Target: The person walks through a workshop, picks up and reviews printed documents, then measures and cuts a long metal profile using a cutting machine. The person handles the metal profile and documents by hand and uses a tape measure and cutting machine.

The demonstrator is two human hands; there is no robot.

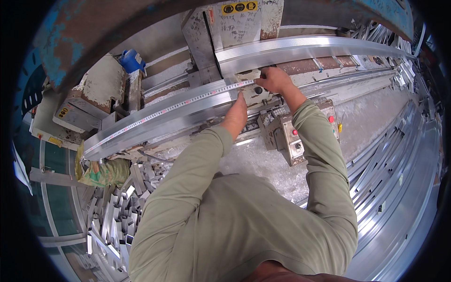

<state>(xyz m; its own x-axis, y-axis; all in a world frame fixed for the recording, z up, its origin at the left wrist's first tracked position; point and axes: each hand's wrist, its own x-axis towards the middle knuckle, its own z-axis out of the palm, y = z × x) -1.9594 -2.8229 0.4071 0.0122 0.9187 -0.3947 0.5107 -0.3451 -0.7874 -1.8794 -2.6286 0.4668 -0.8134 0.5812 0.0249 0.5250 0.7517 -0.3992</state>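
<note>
A tape measure's white blade [175,107] with black and red marks runs along the top of a ribbed aluminium profile [197,116] on the left side of a cutting machine. My right hand [275,80] is closed on the blade's right end, just past the profile's cut end. My left hand [236,112] rests against the profile's near edge by that same end, its thumb pointing up; whether its fingers grip anything is hidden. A second aluminium profile [299,49] lies behind, to the right of the machine's upright plate. A black knob [258,90] sits beside my right hand.
A control box [289,141] with red buttons stands just below my right forearm. Aluminium offcuts [119,218] are heaped at lower left, near a green woven sack [105,172]. Long profiles [387,158] lie at right. A blue jug [132,61] stands behind; a rusty blue frame [61,46] arches overhead.
</note>
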